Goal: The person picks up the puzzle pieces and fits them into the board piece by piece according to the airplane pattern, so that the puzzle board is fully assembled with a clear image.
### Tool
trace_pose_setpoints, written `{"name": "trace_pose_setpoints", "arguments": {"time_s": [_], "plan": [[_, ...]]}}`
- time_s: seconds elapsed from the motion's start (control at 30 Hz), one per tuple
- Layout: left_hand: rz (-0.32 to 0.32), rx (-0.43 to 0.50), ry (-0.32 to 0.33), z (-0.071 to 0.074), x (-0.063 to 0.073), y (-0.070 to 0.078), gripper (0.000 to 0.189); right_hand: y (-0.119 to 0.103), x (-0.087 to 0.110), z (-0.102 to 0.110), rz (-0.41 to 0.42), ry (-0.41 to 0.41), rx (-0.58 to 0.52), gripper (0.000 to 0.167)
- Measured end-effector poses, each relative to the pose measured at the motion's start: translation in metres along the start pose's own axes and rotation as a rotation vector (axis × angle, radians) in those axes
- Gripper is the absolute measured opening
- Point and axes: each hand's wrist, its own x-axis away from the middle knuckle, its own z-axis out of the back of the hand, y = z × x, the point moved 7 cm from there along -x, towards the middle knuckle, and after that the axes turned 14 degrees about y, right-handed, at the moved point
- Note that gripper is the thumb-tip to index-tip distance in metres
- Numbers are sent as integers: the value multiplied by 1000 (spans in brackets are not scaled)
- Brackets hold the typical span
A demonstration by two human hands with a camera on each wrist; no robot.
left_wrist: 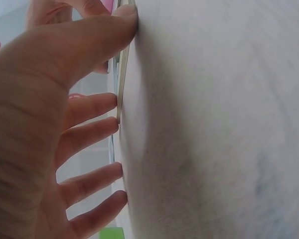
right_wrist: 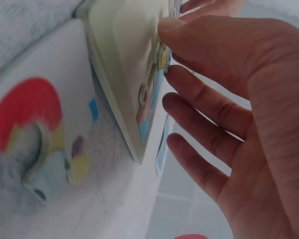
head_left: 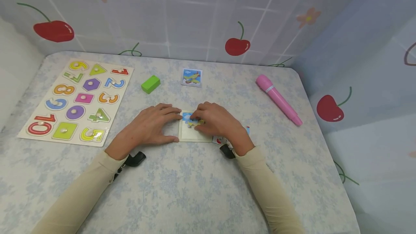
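Note:
A small cream puzzle tray (head_left: 196, 135) lies mid-table, its upper part filled with blue sky pieces. Along its left edge rests my left hand (head_left: 150, 125), thumb and fingertips touching the side, fingers spread. My right hand (head_left: 216, 120) is over the tray's right part, pinching a small yellow and blue puzzle piece (right_wrist: 163, 57) between thumb and index finger. Loose puzzle pieces (head_left: 217, 140) lie by the tray's lower right corner, partly hidden beneath the right wrist. In the right wrist view, one loose piece (right_wrist: 27, 112) shows a red shape.
Behind the tray lies a picture card (head_left: 191, 77) with a yellow airplane. A green block (head_left: 151, 84) sits left of it. On the left is a number and shape board (head_left: 74, 102); a pink microphone-shaped stick (head_left: 279, 100) lies on the right.

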Motion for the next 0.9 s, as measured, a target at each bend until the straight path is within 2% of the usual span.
{"name": "trace_pose_setpoints", "arguments": {"time_s": [0.53, 0.9], "plan": [[-6, 5, 12, 0, 0, -1, 78, -12, -5, -9, 68, 3, 25, 33], [-9, 11, 17, 0, 0, -1, 78, -15, -6, -11, 76, 3, 11, 31]]}}
